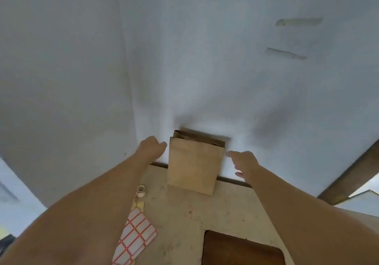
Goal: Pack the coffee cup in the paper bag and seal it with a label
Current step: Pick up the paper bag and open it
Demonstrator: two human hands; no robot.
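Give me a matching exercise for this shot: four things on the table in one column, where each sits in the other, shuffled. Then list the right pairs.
Things:
1. paper bag
2. tape roll
3. label sheet
4. brown tray

Places:
A. at the near edge of the picture, right of the label grid
B. upright at the far edge of the table, between the left hand and right hand
C. flat beside the left forearm, red grid lines showing
D. small and white, just left of the bag's base

Pairs: 1-B, 2-D, 3-C, 4-A
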